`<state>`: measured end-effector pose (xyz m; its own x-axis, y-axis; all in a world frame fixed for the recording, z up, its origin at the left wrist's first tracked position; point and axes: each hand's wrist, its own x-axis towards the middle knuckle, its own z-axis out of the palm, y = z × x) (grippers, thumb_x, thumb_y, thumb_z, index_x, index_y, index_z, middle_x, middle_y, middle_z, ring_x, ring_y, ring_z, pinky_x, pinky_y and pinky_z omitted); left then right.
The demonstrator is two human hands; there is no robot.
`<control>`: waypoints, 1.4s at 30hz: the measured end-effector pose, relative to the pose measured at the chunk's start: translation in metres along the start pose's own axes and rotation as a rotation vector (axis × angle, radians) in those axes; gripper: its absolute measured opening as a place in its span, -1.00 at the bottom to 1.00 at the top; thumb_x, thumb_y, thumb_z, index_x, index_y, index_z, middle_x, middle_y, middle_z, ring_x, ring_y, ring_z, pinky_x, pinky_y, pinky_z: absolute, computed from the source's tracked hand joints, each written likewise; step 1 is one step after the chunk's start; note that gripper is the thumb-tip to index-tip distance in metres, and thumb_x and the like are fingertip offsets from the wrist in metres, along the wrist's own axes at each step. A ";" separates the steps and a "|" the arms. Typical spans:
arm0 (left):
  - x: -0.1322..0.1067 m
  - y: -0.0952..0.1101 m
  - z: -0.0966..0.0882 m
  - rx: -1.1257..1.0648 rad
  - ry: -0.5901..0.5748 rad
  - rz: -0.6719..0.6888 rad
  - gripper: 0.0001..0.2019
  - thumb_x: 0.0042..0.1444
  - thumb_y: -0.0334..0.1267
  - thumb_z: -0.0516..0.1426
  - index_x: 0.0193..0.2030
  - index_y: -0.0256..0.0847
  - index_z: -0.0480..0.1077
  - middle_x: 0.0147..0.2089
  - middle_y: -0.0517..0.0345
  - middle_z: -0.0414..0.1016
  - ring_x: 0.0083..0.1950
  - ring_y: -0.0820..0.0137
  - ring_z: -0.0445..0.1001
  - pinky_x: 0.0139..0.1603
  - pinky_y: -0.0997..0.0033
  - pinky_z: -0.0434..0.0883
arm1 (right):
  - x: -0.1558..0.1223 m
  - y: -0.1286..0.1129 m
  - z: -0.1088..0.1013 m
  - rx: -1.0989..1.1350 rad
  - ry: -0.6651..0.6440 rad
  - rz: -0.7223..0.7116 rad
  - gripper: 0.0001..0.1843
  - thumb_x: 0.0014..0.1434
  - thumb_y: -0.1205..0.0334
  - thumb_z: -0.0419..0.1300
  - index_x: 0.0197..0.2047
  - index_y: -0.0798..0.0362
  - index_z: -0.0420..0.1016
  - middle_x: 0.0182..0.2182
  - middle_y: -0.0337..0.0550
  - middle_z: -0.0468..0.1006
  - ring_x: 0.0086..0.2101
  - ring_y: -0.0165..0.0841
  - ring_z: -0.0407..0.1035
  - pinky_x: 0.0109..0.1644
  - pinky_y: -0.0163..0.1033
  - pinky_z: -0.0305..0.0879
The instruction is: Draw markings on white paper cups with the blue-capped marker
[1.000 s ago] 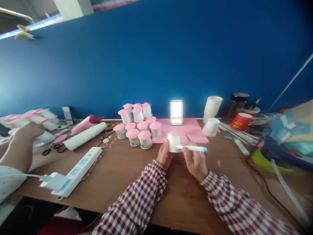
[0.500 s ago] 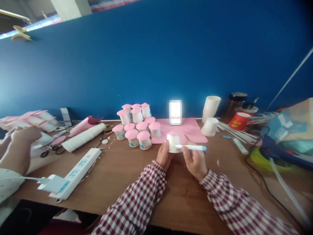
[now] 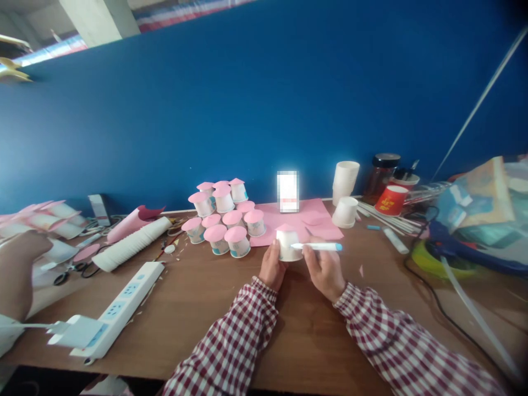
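My left hand (image 3: 272, 266) is closed on the side of an upside-down white paper cup (image 3: 289, 247) topped with a pink cone. In my right hand (image 3: 324, 269) is a white marker pen (image 3: 324, 247) with a light blue end, held level. Its left tip meets the cup's side or lies just in front of it; I cannot tell which. Behind the cup, a pink paper sheet (image 3: 272, 212) lies on the table. Left of the sheet stand several cups with pink cone tops (image 3: 236, 242), some with blue marks.
A power strip (image 3: 119, 308) with a plugged charger, a long stack of paper cups (image 3: 132, 243) and scissors (image 3: 68, 272) lie left. Beyond them is another person's hand (image 3: 18, 269). White cups (image 3: 345, 212), a red cup (image 3: 391, 201) and a blue-handled tool with a cable (image 3: 454, 245) stand right.
The view has shifted, so most things appear slightly further left. My hands still hold the cup and the marker, with the pen tip near the cup's side. The other person's arm has moved left.
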<state>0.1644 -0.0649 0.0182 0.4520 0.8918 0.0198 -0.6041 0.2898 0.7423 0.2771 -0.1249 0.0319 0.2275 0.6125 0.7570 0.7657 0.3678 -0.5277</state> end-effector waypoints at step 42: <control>0.000 0.002 -0.005 -0.083 -0.036 -0.121 -0.51 0.14 0.03 0.02 0.05 -0.32 0.34 0.05 -0.12 0.41 0.07 0.18 0.38 0.10 0.21 0.32 | 0.006 0.005 -0.003 0.094 0.076 0.123 -0.80 0.23 0.19 0.01 -0.29 0.04 0.42 -0.43 -0.14 0.55 -0.40 -0.34 0.46 -0.28 -0.25 0.40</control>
<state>0.1599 -0.0625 0.0160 0.5471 0.8360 -0.0409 -0.5958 0.4233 0.6826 0.2841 -0.1214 0.0355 0.3635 0.6037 0.7095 0.6705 0.3592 -0.6491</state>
